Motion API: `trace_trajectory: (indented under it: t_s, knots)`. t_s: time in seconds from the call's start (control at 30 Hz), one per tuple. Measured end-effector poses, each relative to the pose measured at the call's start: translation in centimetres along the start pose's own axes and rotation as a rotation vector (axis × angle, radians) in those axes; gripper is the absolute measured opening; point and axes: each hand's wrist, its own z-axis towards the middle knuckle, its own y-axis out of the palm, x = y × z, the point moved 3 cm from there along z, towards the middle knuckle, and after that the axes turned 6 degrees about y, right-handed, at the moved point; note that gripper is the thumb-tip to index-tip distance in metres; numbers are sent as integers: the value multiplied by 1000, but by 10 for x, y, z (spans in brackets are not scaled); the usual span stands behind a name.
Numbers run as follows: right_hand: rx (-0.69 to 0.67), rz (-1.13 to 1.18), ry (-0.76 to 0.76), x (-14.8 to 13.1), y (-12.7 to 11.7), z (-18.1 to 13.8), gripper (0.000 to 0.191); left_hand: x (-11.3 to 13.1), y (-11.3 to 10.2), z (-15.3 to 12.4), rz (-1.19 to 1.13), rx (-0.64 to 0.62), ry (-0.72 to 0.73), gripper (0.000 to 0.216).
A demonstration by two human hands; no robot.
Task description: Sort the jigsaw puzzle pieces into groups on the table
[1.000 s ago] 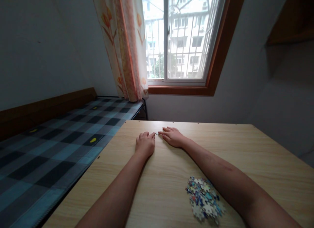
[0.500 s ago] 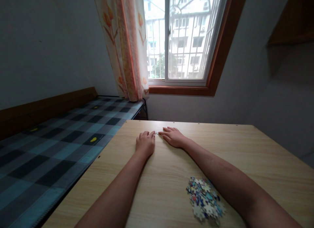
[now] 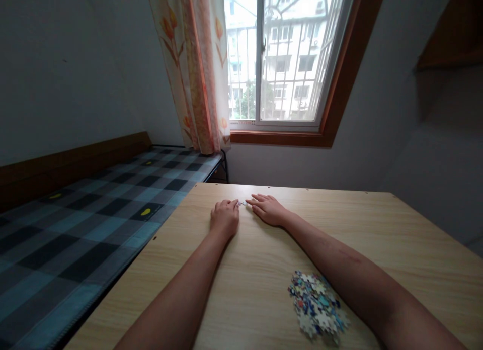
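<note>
Near the far edge of the table, a few small joined puzzle pieces (image 3: 243,203) lie flat between my two hands. My left hand (image 3: 225,219) rests with curled fingers at their left side, its fingertips closed on that end and partly hiding it. On the other side my right hand (image 3: 267,209) lies palm down, fingers spread and extended, with the index fingertip at or just beside the pieces. A heap of loose puzzle pieces (image 3: 317,304), mixed in colour with some pale backs up, sits nearer to me by my right forearm.
The light wooden table (image 3: 377,229) fills the foreground. Along its left side stands a bed with a checked cover (image 3: 113,224). Behind are a floral curtain (image 3: 204,78) and a barred window (image 3: 290,63). A brown shelf (image 3: 453,43) juts out at upper right.
The gap between my hands has widened slightly, and more of the joined pieces shows. My right fingertips have drawn back a little. The whole view has shifted slightly.
</note>
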Motion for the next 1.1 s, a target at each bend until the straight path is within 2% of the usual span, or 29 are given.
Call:
trace_trajectory:
  t_s: [0.67, 0.97, 1.1]
  knots:
    - [-53, 46, -18, -3, -2, -2, 47, 1, -2, 0, -40, 4, -16, 36]
    - [-36, 87, -29, -1, 0, -1, 47, 1, -3, 1, -49, 18, -15, 36]
    - [23, 184, -21, 5, 5, 2, 47, 0, -5, 2, -60, 48, -39, 37]
